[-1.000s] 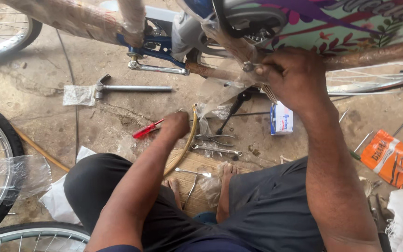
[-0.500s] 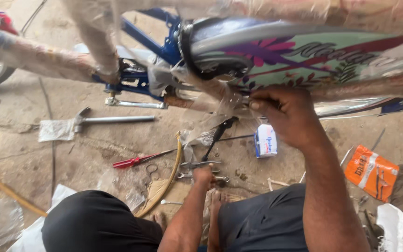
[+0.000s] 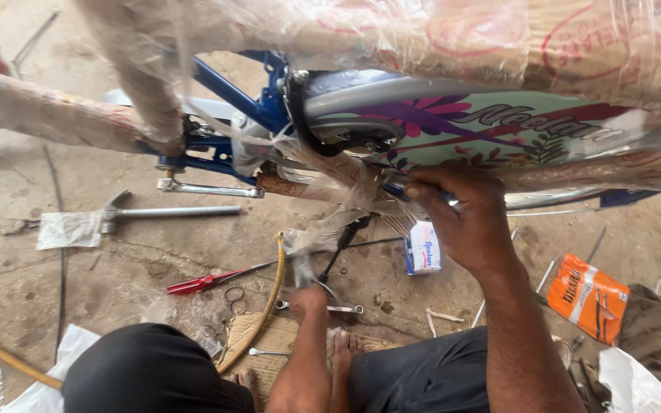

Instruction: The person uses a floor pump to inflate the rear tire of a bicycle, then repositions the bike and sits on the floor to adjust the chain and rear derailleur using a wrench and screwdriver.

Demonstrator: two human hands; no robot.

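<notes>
Bare forearms, dark trousers (image 3: 422, 375)

The bicycle frame (image 3: 231, 95) is glossy blue painted metal, its tubes wrapped in brown paper and crinkled clear plastic film (image 3: 437, 38). On the rough, dusty concrete floor (image 3: 55, 176) lie a dull grey metal hammer (image 3: 170, 212), shiny steel wrenches (image 3: 342, 309) and a screwdriver (image 3: 208, 281) with a glossy red plastic handle. A glossy orange plastic packet (image 3: 587, 297) and a small cardboard box (image 3: 424, 248) lie nearby.

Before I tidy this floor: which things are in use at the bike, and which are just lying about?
In use:
- right hand gripping the wrapped bicycle frame
- left hand at the ring spanner

Lying about:
- hammer
- red-handled screwdriver
- small white box
- orange packet
</notes>
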